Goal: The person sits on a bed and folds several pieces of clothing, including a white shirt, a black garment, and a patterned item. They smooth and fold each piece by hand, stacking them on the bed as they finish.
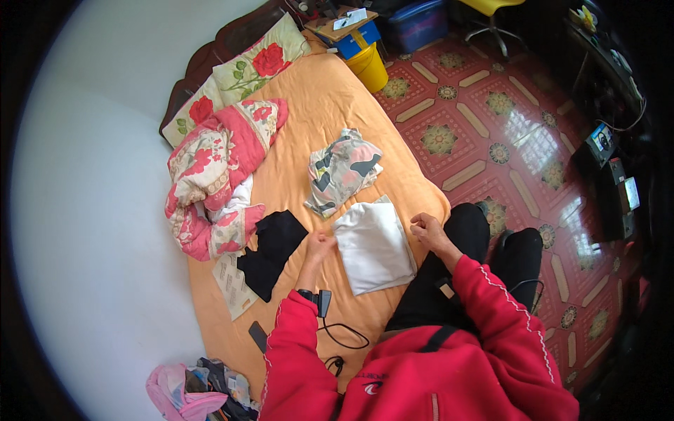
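Observation:
A folded white garment (pixel 373 247) lies flat on the orange bedsheet, between my hands. My left hand (pixel 320 246) is at its left edge, fingers bent; whether it pinches the cloth cannot be told. Off the garment's upper right side, my right hand (pixel 427 230) hovers near my thigh with curled fingers and no cloth visible in it. Beyond the white garment rests a loosely folded patterned garment (pixel 342 171) in grey, pink and cream. A black garment (pixel 271 252) is spread to the left of my left hand, partly over a pale printed sheet (pixel 231 284).
A pink floral quilt (pixel 231 163) is bunched by the wall, below two rose-print pillows (pixel 268 60). A dark phone-like object (pixel 258 336) and a black cable (pixel 350 344) lie near my left sleeve. A clothes pile (pixel 184 392) sits lower left. Beside the bed stands a yellow bucket (pixel 368 68).

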`<action>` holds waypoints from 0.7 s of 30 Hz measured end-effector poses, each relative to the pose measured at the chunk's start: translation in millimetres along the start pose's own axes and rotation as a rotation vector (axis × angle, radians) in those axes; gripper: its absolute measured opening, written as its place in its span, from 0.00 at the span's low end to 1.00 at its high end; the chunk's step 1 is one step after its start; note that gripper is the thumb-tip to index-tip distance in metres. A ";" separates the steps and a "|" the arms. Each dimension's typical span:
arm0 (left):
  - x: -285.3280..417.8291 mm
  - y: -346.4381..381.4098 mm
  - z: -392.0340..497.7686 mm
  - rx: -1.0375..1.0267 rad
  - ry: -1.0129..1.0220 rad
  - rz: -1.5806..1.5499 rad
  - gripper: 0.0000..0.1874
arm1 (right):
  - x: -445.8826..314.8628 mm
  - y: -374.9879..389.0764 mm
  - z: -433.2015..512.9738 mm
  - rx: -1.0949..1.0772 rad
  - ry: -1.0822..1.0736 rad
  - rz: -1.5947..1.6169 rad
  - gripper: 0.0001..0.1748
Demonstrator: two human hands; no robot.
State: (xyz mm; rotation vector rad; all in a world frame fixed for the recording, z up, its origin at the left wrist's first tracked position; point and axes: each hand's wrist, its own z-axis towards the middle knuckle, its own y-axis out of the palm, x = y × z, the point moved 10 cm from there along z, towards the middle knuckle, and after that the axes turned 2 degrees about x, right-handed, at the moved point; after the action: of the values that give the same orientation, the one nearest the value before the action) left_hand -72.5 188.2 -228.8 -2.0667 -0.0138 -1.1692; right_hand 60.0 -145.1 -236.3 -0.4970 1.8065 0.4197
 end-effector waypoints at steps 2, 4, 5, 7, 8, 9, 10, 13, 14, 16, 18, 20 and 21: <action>-7.8 -29.8 46.6 0.155 0.068 -0.076 0.23 | 8.9 -1.1 4.9 0.022 0.055 0.063 0.13; -22.1 -26.0 87.8 0.133 -0.044 -0.313 0.23 | 12.8 2.8 7.5 -0.019 0.064 0.106 0.12; -14.8 -29.3 108.0 0.206 -0.002 -0.272 0.23 | 17.3 4.5 7.7 -0.038 0.101 0.141 0.12; -1.4 -28.9 143.1 0.334 0.025 -0.181 0.23 | 16.1 1.8 8.4 -0.021 0.077 0.181 0.12; 13.9 -30.3 152.3 0.420 0.134 -0.060 0.27 | 16.7 1.4 8.3 -0.023 0.085 0.220 0.11; 22.9 -28.9 166.4 0.450 0.152 -0.025 0.28 | 15.7 -0.7 8.5 -0.007 0.074 0.222 0.11; 34.0 -30.0 179.6 0.480 0.174 0.005 0.29 | 15.2 -1.7 8.5 0.000 0.072 0.238 0.12; 52.8 -20.3 194.4 0.502 0.128 0.025 0.36 | 14.1 -2.9 9.4 0.006 0.073 0.267 0.12; 58.2 -20.4 192.8 0.514 0.073 0.067 0.35 | 14.5 -2.4 9.8 0.009 0.082 0.277 0.12; 81.5 -22.2 181.1 0.535 0.049 0.136 0.27 | 15.8 -0.5 10.4 0.001 0.109 0.291 0.12; 114.8 -9.2 166.1 0.366 0.177 -0.185 0.19 | 15.1 0.5 10.8 -0.001 0.112 0.281 0.12; 149.8 -4.9 142.1 0.277 0.246 -0.354 0.10 | 14.4 1.3 11.4 0.000 0.117 0.280 0.12; 169.7 -0.7 122.5 0.217 0.335 -0.443 0.09 | 14.3 1.5 11.3 0.003 0.121 0.285 0.12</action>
State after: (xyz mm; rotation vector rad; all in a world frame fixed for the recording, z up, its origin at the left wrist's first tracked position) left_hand 116.0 206.8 -139.7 -1.7000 -0.4371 -1.6897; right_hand 64.7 -139.7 -253.1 -0.2659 2.0034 0.5921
